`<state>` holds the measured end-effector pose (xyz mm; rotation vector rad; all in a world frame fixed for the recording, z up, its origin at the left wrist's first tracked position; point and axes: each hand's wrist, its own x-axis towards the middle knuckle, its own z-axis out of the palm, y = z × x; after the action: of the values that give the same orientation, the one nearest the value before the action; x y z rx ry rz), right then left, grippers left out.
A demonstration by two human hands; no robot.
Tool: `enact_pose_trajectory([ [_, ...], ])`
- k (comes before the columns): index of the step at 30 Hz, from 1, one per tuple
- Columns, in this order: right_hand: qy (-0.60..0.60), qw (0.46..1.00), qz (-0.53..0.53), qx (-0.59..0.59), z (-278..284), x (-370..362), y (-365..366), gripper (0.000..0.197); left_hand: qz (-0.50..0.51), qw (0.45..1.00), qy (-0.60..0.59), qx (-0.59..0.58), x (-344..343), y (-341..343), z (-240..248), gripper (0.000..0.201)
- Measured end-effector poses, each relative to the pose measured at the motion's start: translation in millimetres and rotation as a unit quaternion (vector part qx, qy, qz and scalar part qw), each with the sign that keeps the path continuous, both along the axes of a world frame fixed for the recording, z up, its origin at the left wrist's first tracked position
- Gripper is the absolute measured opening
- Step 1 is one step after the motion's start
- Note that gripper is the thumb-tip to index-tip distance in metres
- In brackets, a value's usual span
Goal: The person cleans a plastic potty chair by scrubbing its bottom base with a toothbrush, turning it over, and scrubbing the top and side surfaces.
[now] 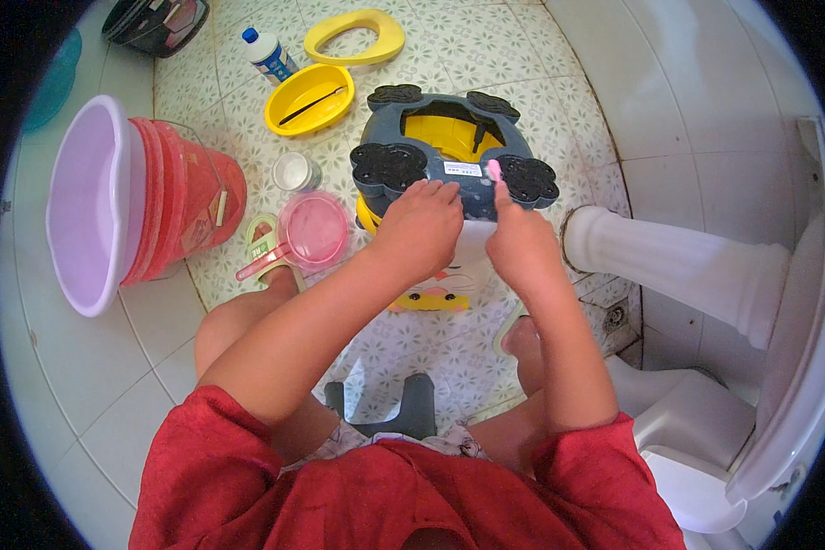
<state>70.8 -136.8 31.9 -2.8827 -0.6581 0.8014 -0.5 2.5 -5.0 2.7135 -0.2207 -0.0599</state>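
Note:
A child's potty (467, 190) stands upside down before me, its dark grey base with black foot pads facing up and yellow showing inside the opening. My left hand (421, 227) is curled over the near edge of the base, left of the middle, holding it. My right hand (526, 240) grips a small pink brush (494, 170), index finger stretched along it; the rest of its handle is hidden by the hand. The brush head touches the grey base beside the near right foot pad, where whitish foam spots show. A white label sits between the two near pads.
Left stand red buckets (188, 197) with a lilac basin (87, 206), a pink dipper (313, 231) and a small tub (295, 171). Beyond lie a yellow bowl (310, 99) holding a dark stick, a bottle (269, 55) and a yellow seat ring (355, 37). A white pedestal (678, 266) stands right.

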Motion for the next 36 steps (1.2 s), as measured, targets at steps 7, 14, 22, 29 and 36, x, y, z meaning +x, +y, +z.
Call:
enact_pose_trajectory([
  [7,0.011,0.999,0.024,0.024,5.8,-9.4,10.9,0.061,0.004,0.998,0.045,-0.036,3.3,2.6,2.5,0.031],
  [14,0.037,0.999,0.017,0.020,14.0,-22.1,16.2,0.064,0.008,0.998,0.060,-0.033,3.4,3.0,5.2,0.030],
  [22,0.010,1.000,-0.006,-0.020,11.5,-5.9,2.9,0.066,0.010,0.999,0.033,-0.029,1.5,4.1,2.8,0.026],
  [29,0.055,0.998,0.040,-0.009,19.6,-27.0,21.5,0.069,0.010,0.998,0.042,-0.041,2.2,4.2,4.8,0.024],
  [36,0.018,0.999,-0.004,-0.036,13.3,-17.3,8.0,0.066,0.008,0.999,0.021,-0.039,1.9,3.9,0.0,0.023],
])
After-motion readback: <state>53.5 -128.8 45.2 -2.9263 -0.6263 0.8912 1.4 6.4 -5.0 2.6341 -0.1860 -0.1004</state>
